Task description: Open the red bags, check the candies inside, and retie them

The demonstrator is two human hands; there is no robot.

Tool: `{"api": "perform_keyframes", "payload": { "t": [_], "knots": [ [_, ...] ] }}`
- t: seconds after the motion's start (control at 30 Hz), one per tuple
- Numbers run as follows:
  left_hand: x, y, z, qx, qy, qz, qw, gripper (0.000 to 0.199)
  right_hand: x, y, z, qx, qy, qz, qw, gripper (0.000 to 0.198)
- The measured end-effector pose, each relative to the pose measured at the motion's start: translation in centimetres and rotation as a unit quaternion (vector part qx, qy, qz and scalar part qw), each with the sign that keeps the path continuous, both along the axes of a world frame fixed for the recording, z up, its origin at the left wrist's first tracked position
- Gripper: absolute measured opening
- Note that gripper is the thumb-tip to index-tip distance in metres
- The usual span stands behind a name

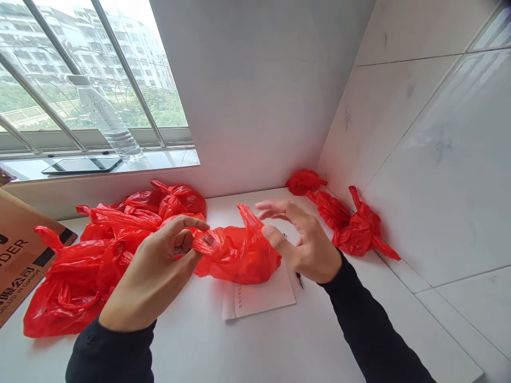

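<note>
With our left hand [159, 268] we are pinching the crumpled edge of a red bag [239, 263], which is showing just below centre at six o'clock, covering part of a printed paper [267, 299]; at four o'clock our right hand [306, 244] is holding its fingers spread beside the bag's raised handle [250, 218], though whether the thumb is touching we cannot quite tell; a pen [299, 280] is poking out below that hand; a red pile of bags [75, 274] is crowding eight o'clock; more red bags [359, 231] are lying along the tiled wall [439, 154] at three; between them the white tabletop [187, 343] is giving us room towards six, its right edge running out at four.
</note>
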State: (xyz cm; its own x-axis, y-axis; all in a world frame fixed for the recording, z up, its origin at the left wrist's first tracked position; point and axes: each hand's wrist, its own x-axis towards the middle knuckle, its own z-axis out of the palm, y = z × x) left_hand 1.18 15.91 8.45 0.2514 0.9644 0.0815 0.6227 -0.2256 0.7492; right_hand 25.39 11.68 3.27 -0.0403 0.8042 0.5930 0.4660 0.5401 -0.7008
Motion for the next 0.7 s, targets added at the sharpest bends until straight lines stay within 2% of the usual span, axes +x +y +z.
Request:
{"api": "perform_keyframes", "payload": {
  "t": [0.07, 0.13, 0.2, 0.27, 0.37, 0.43, 0.5, 0.57, 0.63, 0.67, 0.7],
  "knots": [
    [0.2, -0.2, 0.0, 0.035, 0.020, -0.013, 0.999, 0.018, -1.3, 0.4, -0.6, 0.012, -0.049, 0.093, 0.994, 0.026],
    [0.4, -0.3, 0.2, 0.070, 0.040, 0.004, 0.997, 0.023, -2.4, 1.2, -1.8, -0.001, -0.137, 0.129, 0.982, 0.022],
    [0.6, -0.5, 0.4, 0.091, 0.045, 0.029, 0.994, 0.028, -3.0, 1.8, -2.9, -0.042, -0.218, 0.102, 0.970, 0.025],
    [0.9, -0.7, 0.8, 0.083, 0.024, 0.028, 0.996, 0.029, -3.1, 1.9, -3.6, -0.082, -0.266, 0.058, 0.959, 0.036],
    [1.4, -0.8, 1.3, 0.050, -0.033, 0.006, 0.998, 0.029, -2.7, 1.1, -3.3, -0.112, -0.272, 0.027, 0.955, 0.054],
    [1.6, -0.9, 1.4, 0.046, -0.067, 0.017, 0.997, 0.027, -2.4, 0.4, -2.7, -0.132, -0.273, 0.007, 0.953, 0.059],
    [1.6, -0.9, 1.5, 0.056, -0.091, 0.026, 0.994, 0.025, -2.3, -0.1, -2.3, -0.169, -0.293, -0.011, 0.941, 0.060],
    [1.5, -1.1, 1.5, 0.073, -0.096, 0.016, 0.993, 0.024, -2.1, -0.1, -2.1, -0.232, -0.316, -0.018, 0.920, 0.054],
    [1.3, -1.4, 1.5, 0.072, -0.072, -0.005, 0.995, 0.022, -2.0, 0.0, -1.9, -0.296, -0.325, -0.023, 0.898, 0.041],
    [1.2, -1.6, 1.5, 0.062, -0.052, -0.016, 0.997, 0.022, -1.9, 0.0, -1.7, -0.319, -0.324, -0.027, 0.890, 0.040],
    [1.1, -1.7, 1.5, 0.051, -0.034, -0.026, 0.998, 0.023, -1.7, 0.1, -1.6, -0.333, -0.322, -0.032, 0.886, 0.047]
  ]
}}
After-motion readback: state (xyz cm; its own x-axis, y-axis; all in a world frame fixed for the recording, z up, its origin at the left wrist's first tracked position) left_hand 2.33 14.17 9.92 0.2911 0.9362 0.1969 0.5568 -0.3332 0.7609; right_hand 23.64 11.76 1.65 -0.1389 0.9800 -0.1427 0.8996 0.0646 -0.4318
